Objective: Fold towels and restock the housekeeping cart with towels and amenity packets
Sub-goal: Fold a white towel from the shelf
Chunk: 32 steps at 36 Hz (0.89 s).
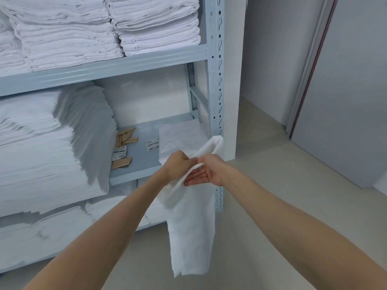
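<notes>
The left hand (177,164) grips a white terry-cloth towel (192,233) hanging below both hands; the right hand (206,171) pinches its edge (palm up, fingers straight).

i see a plain white towel (191,231) hanging | stacked linens (62,34) white, no pattern | shelf rack (215,80) pale blue-grey metal | packets (125,136) tan brown | small sachets (152,144) white with black print | floor (272,206) beige-grey | door (345,101) grey with a dark reddish edge strip
</notes>
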Tool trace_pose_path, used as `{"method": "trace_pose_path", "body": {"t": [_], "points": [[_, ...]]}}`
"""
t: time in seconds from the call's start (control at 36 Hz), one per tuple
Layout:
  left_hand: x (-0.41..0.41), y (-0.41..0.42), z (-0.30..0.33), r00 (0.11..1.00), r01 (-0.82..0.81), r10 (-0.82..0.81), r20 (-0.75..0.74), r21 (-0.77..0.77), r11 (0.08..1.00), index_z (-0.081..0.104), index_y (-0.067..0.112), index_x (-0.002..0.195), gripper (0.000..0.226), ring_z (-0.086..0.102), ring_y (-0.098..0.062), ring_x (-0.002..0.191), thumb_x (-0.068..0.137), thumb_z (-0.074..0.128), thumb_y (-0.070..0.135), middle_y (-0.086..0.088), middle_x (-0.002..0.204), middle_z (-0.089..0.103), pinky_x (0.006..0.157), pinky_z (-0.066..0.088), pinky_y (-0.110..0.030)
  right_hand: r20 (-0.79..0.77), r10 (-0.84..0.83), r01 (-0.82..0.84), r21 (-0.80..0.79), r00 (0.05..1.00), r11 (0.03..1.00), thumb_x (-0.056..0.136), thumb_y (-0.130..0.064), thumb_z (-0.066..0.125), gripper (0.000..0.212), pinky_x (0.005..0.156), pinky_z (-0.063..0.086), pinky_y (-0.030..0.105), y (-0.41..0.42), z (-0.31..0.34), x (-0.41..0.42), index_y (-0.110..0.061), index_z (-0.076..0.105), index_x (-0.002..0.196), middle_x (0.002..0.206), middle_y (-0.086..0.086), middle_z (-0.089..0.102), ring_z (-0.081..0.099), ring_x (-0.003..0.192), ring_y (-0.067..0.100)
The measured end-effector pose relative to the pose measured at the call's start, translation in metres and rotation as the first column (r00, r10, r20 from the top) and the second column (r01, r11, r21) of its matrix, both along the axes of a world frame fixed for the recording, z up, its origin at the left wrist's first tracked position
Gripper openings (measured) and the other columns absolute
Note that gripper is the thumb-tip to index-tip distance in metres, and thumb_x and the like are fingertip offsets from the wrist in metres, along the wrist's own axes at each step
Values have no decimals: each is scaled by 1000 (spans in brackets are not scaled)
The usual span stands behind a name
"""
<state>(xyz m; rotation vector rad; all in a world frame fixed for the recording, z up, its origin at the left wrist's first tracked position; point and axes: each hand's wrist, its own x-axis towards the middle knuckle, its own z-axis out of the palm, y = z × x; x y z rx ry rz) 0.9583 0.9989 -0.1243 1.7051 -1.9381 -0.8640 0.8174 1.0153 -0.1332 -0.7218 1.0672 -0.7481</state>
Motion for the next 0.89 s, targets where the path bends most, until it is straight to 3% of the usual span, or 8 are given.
{"method": "trace_pose_path", "body": {"t": [0.08, 0.19, 0.33, 0.44, 0.56, 0.67, 0.78, 0.89], "points": [[-2, 1, 5, 998, 54, -52, -31, 71, 996, 36, 14, 53, 50, 32, -12, 49, 86, 68, 33, 4, 51, 34, 50, 27, -25, -18, -43, 43, -16, 999, 999, 93, -5, 47, 27, 55, 60, 41, 1, -2, -5, 16, 63, 93, 78, 35, 69, 71, 69, 47], [-10, 6, 15, 904, 278, -321, 283, 181, 943, 60, 9, 79, 39, 54, -17, 69, 68, 78, 42, 1, 71, 60, 63, 42, -28, -105, -153, 146, -75, 983, 986, 92, -6, 46, 26, 51, 58, 34, -2, -5, -7, 8, 67, 84, 67, 22, 70, 70, 58, 36], [-18, 5, -2, 832, 349, -328, 447, 36, 936, 45, 15, 94, 45, 51, -21, 90, 75, 85, 23, -5, 100, 57, 69, 34, -27, -230, -197, 161, -166, 953, 973, 87, -5, 44, 28, 52, 58, 32, -1, -10, -7, 4, 68, 79, 62, 17, 70, 70, 55, 27], [-18, 5, -16, 807, 376, -325, 494, -4, 927, 57, 14, 100, 33, 58, -28, 102, 78, 80, 16, -8, 110, 65, 72, 34, -27, -466, -145, 35, -236, 873, 971, 79, -10, 47, 24, 69, 62, 43, -1, -19, -17, 0, 68, 76, 63, 17, 70, 68, 57, 31], [-17, 9, -34, 803, 394, -322, 501, -41, 918, 64, 11, 114, 37, 56, -28, 110, 79, 76, 14, -8, 118, 65, 85, 41, -33, -759, -22, -193, -193, 651, 962, 78, -25, 50, 23, 73, 62, 38, -3, -16, -38, -9, 64, 70, 55, 6, 69, 69, 50, 27], [-19, 12, -42, 812, 405, -323, 486, -70, 912, 66, 12, 104, 28, 57, -27, 104, 77, 76, 13, -6, 110, 66, 85, 45, -37, -972, -101, -253, -154, 211, 955, 85, -26, 50, 17, 49, 48, 22, -18, -18, -77, -11, 55, 85, 78, 1, 67, 66, 41, 21], [-22, 16, -46, 802, 446, -363, 475, -71, 892, 69, 18, 104, 28, 58, -23, 100, 78, 76, 11, -1, 106, 66, 82, 45, -33, -994, -15, -241, -41, 107, 970, 85, -22, 59, 30, 42, 44, 23, -26, -30, -103, -12, 36, 102, 80, 1, 50, 62, 39, 22], [-24, 19, -50, 784, 439, -354, 511, -52, 897, 71, 15, 105, 30, 59, -23, 98, 76, 76, 12, -2, 104, 69, 83, 49, -36, -999, 28, -294, 14, 44, 956, 89, -11, 55, 10, 42, 47, 25, -28, -54, -120, -11, 56, 99, 79, 2, 65, 70, 57, 17]]}}
